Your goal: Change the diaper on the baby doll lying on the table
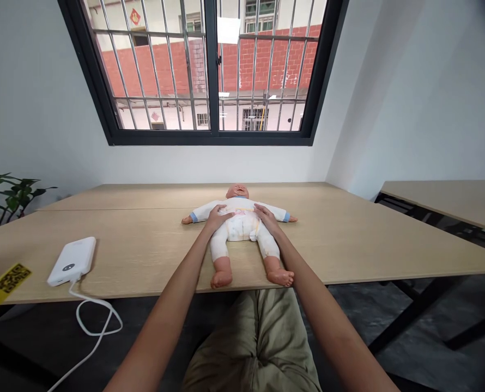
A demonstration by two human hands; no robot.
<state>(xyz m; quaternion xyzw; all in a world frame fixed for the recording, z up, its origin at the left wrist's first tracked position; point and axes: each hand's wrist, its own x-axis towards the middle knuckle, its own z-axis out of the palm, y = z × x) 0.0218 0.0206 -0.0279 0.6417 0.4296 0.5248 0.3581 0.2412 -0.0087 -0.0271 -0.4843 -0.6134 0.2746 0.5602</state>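
Observation:
A baby doll (242, 203) lies on its back on the wooden table, head toward the window and bare feet at the near edge. It wears a white suit with blue cuffs, and a white diaper (241, 226) is around its hips. At the left side of the waist my left hand (218, 218) rests with thumb and fingers apart. My right hand (267, 218) lies on the opposite side of the waist, fingers stretched out over the diaper's upper edge. The undersides of both hands are hidden.
On the left of the table (349, 239) lies a white power bank (73, 260), its white cable (88, 330) hanging over the near edge. A yellow label (4, 288) shows at far left, with a green plant (13, 196) behind. A barred window (213, 137) is ahead.

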